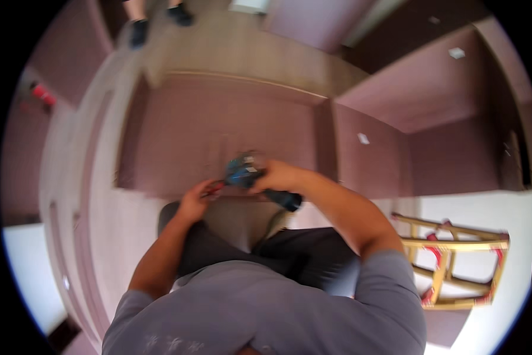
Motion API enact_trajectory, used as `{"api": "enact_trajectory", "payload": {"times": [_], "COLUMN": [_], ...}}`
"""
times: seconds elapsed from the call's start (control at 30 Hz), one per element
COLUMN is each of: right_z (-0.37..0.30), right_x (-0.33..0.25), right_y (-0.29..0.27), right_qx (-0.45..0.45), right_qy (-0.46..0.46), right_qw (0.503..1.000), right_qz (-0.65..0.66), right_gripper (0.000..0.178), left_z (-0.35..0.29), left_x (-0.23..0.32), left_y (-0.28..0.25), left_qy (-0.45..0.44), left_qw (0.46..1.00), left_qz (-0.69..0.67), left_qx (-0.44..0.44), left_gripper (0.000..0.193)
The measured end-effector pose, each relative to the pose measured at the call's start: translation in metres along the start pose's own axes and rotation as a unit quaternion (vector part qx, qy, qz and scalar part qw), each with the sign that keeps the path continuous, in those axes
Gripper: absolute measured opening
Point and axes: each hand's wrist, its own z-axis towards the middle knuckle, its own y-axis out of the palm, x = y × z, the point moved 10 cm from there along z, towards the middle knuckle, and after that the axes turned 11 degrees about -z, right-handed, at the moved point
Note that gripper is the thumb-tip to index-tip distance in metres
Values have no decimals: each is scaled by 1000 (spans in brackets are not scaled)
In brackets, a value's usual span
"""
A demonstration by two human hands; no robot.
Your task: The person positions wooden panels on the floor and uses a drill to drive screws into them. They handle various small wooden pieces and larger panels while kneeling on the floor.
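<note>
My right hand [277, 177] is wrapped round the grip of a teal and black cordless drill [242, 171], with its black battery end [283, 200] toward my right thigh. The drill's front points left, toward my left hand [193, 201]. There, my left fingers are closed on a small red piece [213, 188] at the drill's tip; motion blur hides what kind it is and whether it is joined to the drill. Under both hands lies a reddish-brown cabinet panel [177, 130] with raised dark sides, its near edge by my knees.
To the right stand open reddish-brown cabinet boxes [449, 77] and a gold folding ladder [455, 242] with red fittings. More panels [23, 154] are at the left, one with a red tool [43, 94] by it. Another person's dark shoes [138, 34] are on the wood floor at the top.
</note>
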Motion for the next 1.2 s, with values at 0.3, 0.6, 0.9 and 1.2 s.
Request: {"api": "enact_trajectory", "payload": {"times": [0.3, 0.6, 0.9, 1.2], "right_z": [-12, -3, -9, 62], "right_x": [-17, -2, -29, 12], "right_y": [8, 2, -7, -38], "right_qx": [-58, -40, 5, 168], "right_qy": [3, -13, -45, -14], "right_qw": [985, 992, 994, 980], "right_qz": [161, 121, 102, 104], "right_gripper": [40, 35, 27, 19], "left_z": [-10, 1, 3, 40], "left_x": [20, 14, 32, -20], "left_y": [21, 25, 9, 2], "left_qy": [-30, -27, 6, 45], "left_qw": [991, 990, 969, 965], "left_qz": [-125, -134, -238, 250], "left_qx": [-20, -21, 69, 63], "left_gripper": [58, 54, 57, 54]}}
